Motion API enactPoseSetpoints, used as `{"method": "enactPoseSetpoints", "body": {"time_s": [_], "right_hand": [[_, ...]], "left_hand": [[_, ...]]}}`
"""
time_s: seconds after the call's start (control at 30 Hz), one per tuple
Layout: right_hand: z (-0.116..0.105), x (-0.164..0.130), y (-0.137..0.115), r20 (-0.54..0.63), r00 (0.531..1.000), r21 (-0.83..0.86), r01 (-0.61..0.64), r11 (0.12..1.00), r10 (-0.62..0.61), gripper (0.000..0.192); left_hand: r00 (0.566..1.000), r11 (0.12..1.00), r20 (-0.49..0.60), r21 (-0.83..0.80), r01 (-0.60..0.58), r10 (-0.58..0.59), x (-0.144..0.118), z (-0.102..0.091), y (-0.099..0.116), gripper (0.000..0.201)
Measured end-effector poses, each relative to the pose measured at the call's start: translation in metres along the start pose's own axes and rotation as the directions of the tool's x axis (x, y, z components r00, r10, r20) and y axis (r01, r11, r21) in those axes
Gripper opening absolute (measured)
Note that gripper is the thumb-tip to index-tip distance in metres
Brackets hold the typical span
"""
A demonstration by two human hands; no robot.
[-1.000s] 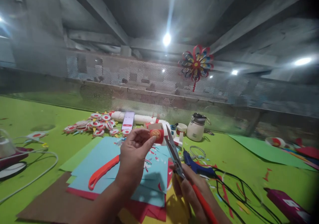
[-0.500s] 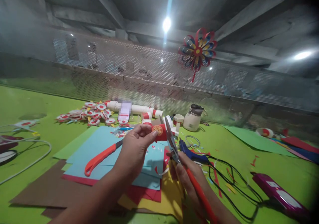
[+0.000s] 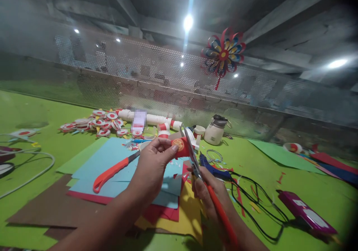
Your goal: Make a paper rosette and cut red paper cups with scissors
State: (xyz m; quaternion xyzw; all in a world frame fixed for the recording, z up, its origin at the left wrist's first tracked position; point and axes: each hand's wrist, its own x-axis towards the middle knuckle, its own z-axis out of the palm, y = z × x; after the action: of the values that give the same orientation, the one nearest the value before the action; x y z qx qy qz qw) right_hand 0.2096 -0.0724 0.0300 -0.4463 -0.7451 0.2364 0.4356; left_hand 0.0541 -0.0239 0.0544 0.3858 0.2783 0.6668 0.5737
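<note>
My left hand [image 3: 151, 165] pinches a small red paper piece [image 3: 184, 151] bearing a round gold emblem, thumb on its face. In my right hand [image 3: 214, 191] is a pair of scissors [image 3: 195, 161] with orange-red handles. Their blades point up and away, lying at the right edge of the red piece, with a narrow gap between the tips. Below both hands lie light blue paper sheets [image 3: 117, 180]. An orange-handled tool [image 3: 110, 173] with a grey blade rests on them, left of my left hand; its far end is hidden behind that hand.
A blue glue gun [image 3: 214, 169] with looped black cord lies right of my right hand. Further right is a magenta device [image 3: 307, 213]. Behind stand a cream pot [image 3: 214, 132] and a pile of red-and-white discs [image 3: 103, 122]. Perforated metal mesh [image 3: 156, 83] backs the table.
The scissor blades have drawn closer together at the red piece's right edge. Both hands keep their holds, and the view has shifted slightly.
</note>
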Motion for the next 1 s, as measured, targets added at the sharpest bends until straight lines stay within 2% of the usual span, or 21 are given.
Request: {"method": "enactPoseSetpoints", "body": {"time_s": [0.27,0.4,0.7,1.0], "right_hand": [[0.0042,-0.0004,-0.0043,-0.046,0.999,-0.037,-0.020,0.999,0.019,0.039],[0.0041,0.0003,-0.0029,-0.015,0.999,-0.038,-0.044,0.998,0.044,0.044],[0.0057,0.0005,-0.0022,-0.027,0.998,-0.059,-0.065,0.996,0.063,0.047],[0.0074,-0.0004,-0.0025,-0.025,0.998,0.014,-0.063,0.998,0.064,0.041]], "left_hand": [[1.000,0.999,-0.031,0.033,0.003,-0.002,0.0015,0.0018,-0.0011,0.022],[0.999,0.998,-0.034,0.061,0.007,-0.005,0.0005,0.0014,-0.0008,0.021],[0.999,0.997,-0.040,0.072,0.005,-0.002,0.0025,0.0008,-0.0044,0.022],[0.999,0.996,-0.042,0.094,0.010,-0.006,0.0020,0.0012,-0.0038,0.022]]}}
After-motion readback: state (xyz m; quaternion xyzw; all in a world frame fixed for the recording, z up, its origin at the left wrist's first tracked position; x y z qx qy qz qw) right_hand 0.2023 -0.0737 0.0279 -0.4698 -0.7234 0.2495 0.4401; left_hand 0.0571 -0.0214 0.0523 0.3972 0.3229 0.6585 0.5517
